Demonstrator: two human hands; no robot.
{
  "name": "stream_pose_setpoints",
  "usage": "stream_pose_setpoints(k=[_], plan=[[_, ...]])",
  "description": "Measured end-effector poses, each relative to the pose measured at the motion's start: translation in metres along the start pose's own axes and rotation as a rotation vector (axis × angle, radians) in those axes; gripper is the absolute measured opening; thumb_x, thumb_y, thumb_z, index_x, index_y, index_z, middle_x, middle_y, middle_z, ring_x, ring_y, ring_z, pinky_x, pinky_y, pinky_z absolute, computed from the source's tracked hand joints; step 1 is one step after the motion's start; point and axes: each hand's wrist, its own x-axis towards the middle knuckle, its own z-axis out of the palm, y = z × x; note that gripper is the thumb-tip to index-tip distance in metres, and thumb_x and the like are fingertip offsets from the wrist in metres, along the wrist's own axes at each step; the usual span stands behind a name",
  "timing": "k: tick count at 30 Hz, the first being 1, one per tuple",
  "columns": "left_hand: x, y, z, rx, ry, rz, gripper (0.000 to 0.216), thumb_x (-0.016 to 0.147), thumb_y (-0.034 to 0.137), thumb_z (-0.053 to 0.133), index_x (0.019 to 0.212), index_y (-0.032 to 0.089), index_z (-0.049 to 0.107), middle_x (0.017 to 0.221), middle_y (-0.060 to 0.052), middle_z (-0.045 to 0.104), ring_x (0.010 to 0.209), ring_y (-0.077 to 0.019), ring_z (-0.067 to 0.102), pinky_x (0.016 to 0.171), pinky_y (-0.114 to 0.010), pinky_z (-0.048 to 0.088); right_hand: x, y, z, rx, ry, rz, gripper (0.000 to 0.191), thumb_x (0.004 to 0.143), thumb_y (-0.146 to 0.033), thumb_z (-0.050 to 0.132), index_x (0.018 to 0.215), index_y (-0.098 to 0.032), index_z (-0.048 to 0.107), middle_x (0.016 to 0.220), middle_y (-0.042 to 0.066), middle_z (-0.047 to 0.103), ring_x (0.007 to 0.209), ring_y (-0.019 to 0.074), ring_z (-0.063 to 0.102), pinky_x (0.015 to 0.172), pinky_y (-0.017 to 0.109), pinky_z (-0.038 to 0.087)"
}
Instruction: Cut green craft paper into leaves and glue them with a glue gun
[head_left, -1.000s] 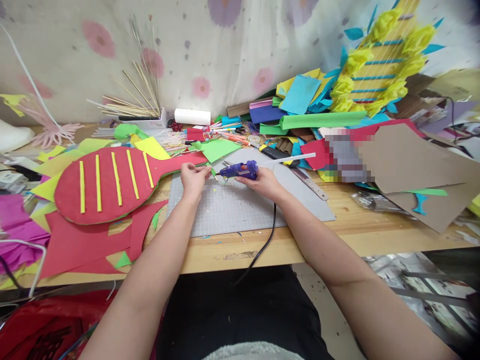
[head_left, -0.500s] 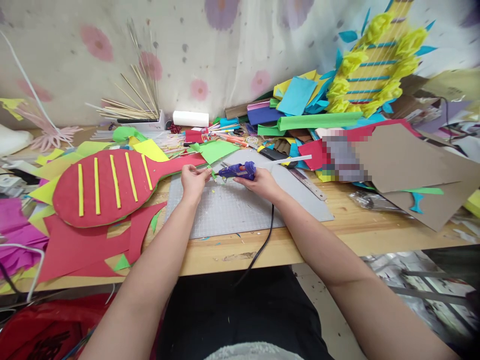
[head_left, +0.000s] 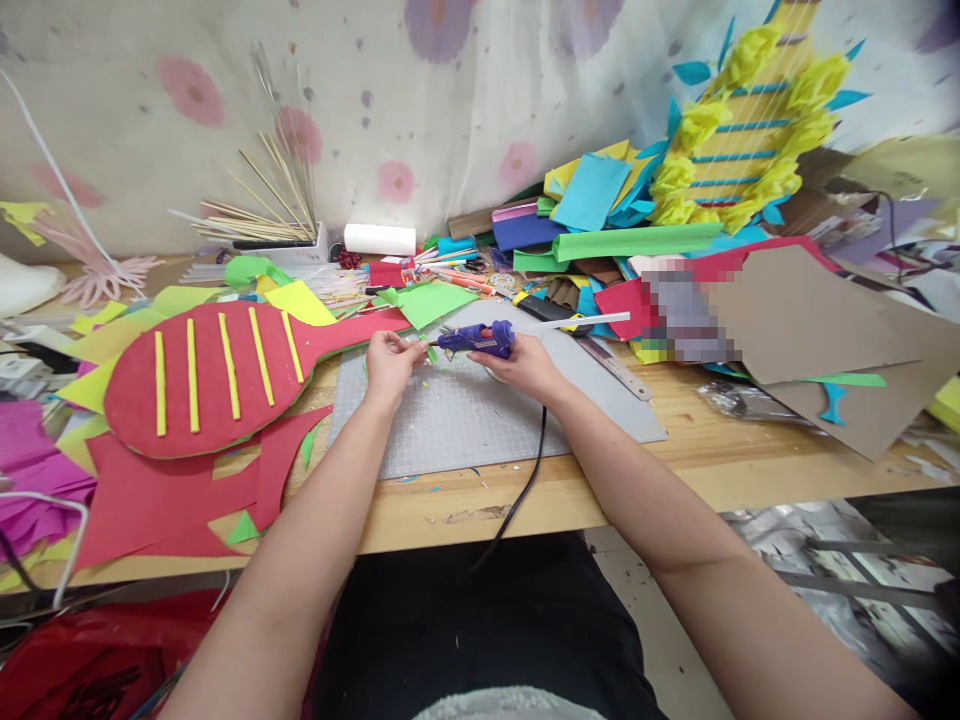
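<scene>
My right hand [head_left: 523, 366] is closed round a purple hot glue gun [head_left: 477, 339], nozzle pointing left, with a white glue stick [head_left: 592, 320] jutting out behind it and a black cord [head_left: 525, 490] trailing off the table edge. My left hand [head_left: 389, 361] pinches a small green paper piece [head_left: 429, 351] right at the nozzle tip. Both hands work above a grey cutting mat [head_left: 480, 410]. To the left lies a large red paddle-shaped cutout [head_left: 217, 375] with several yellow strips glued across it.
Red, green and yellow paper scraps [head_left: 172, 490] cover the left of the wooden table [head_left: 750, 450]. A stack of coloured paper [head_left: 600, 215], a yellow-flowered piece [head_left: 750, 120] and brown cardboard [head_left: 817, 330] fill the right. Skewers [head_left: 277, 200] stand at the back, a metal ruler [head_left: 619, 365] lies near the mat.
Hardly anything has moved: both hands stay together at the glue gun's nozzle, with the view shifting slightly.
</scene>
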Motion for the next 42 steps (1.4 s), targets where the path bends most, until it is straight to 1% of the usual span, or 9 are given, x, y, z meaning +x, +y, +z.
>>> stream_pose_setpoints(k=[15, 18, 24, 28, 32, 35, 38, 40, 42], plan=[[-0.004, 0.000, 0.002, 0.005, -0.092, 0.001, 0.047, 0.048, 0.012, 0.076, 0.072, 0.020, 0.037, 0.055, 0.005, 0.060, 0.048, -0.0117, 0.059, 0.053, -0.025, 0.050, 0.001, -0.002, -0.001, -0.005, 0.053, 0.044, 0.035, 0.071, -0.049, 0.063, 0.090, -0.019, 0.068, 0.080, 0.005, 0.069, 0.071, 0.0189, 0.062, 0.069, 0.032, 0.047], [-0.004, 0.000, 0.002, -0.004, -0.100, 0.005, 0.047, 0.048, 0.011, 0.077, 0.072, 0.020, 0.037, 0.057, 0.004, 0.060, 0.050, -0.0114, 0.059, 0.054, -0.025, 0.050, 0.003, 0.000, -0.002, 0.015, 0.097, 0.056, 0.035, 0.070, -0.049, 0.064, 0.090, -0.020, 0.068, 0.079, 0.004, 0.069, 0.074, 0.0202, 0.062, 0.070, 0.034, 0.048], [-0.003, 0.003, 0.000, -0.060, -0.093, -0.066, 0.050, 0.046, 0.014, 0.079, 0.072, 0.020, 0.036, 0.061, 0.004, 0.060, 0.052, -0.0112, 0.060, 0.056, -0.026, 0.051, 0.013, 0.028, -0.024, 0.104, 0.300, 0.250, 0.047, 0.063, -0.056, 0.065, 0.085, -0.014, 0.068, 0.076, 0.007, 0.068, 0.071, 0.0205, 0.062, 0.066, 0.034, 0.048], [-0.001, 0.003, -0.001, -0.104, -0.092, -0.103, 0.050, 0.047, 0.014, 0.078, 0.072, 0.020, 0.036, 0.063, 0.003, 0.062, 0.053, -0.0109, 0.060, 0.057, -0.026, 0.051, 0.017, 0.055, -0.045, 0.090, 0.293, 0.314, 0.050, 0.062, -0.056, 0.064, 0.085, -0.012, 0.067, 0.073, 0.008, 0.067, 0.066, 0.0185, 0.060, 0.061, 0.031, 0.047], [0.000, 0.003, -0.001, -0.128, -0.076, -0.122, 0.049, 0.048, 0.013, 0.077, 0.072, 0.020, 0.035, 0.063, 0.003, 0.062, 0.053, -0.0108, 0.061, 0.058, -0.026, 0.052, 0.017, 0.067, -0.049, -0.033, 0.289, 0.348, 0.050, 0.064, -0.058, 0.062, 0.083, -0.012, 0.065, 0.074, 0.011, 0.067, 0.070, 0.0216, 0.061, 0.063, 0.033, 0.046], [-0.001, 0.004, -0.001, -0.142, -0.070, -0.145, 0.049, 0.050, 0.012, 0.078, 0.074, 0.020, 0.035, 0.066, 0.001, 0.064, 0.054, -0.0111, 0.061, 0.061, -0.028, 0.052, 0.018, 0.067, -0.048, -0.185, 0.245, 0.400, 0.051, 0.066, -0.059, 0.061, 0.088, -0.013, 0.064, 0.082, 0.014, 0.067, 0.079, 0.0264, 0.062, 0.070, 0.038, 0.046], [0.000, 0.005, -0.001, -0.161, -0.059, -0.171, 0.049, 0.052, 0.013, 0.078, 0.075, 0.020, 0.035, 0.067, 0.000, 0.064, 0.055, -0.0115, 0.061, 0.065, -0.029, 0.052, 0.016, 0.064, -0.057, -0.354, 0.258, 0.359, 0.055, 0.061, -0.058, 0.066, 0.092, -0.013, 0.062, 0.091, 0.017, 0.066, 0.091, 0.0309, 0.060, 0.075, 0.041, 0.045], [0.000, 0.004, -0.001, -0.180, -0.049, -0.173, 0.049, 0.052, 0.013, 0.078, 0.075, 0.020, 0.035, 0.066, 0.001, 0.063, 0.056, -0.0116, 0.062, 0.067, -0.030, 0.052, 0.012, 0.059, -0.068, -0.451, 0.284, 0.347, 0.055, 0.052, -0.057, 0.073, 0.085, -0.014, 0.061, 0.087, 0.018, 0.065, 0.092, 0.0330, 0.058, 0.074, 0.042, 0.045], [0.001, 0.003, -0.001, -0.204, -0.046, -0.157, 0.049, 0.053, 0.013, 0.077, 0.075, 0.020, 0.034, 0.066, 0.001, 0.063, 0.057, -0.0114, 0.062, 0.068, -0.030, 0.052, 0.008, 0.049, -0.075, -0.474, 0.208, 0.379, 0.048, 0.049, -0.057, 0.075, 0.071, -0.018, 0.058, 0.072, 0.014, 0.063, 0.084, 0.0319, 0.059, 0.068, 0.040, 0.044]])
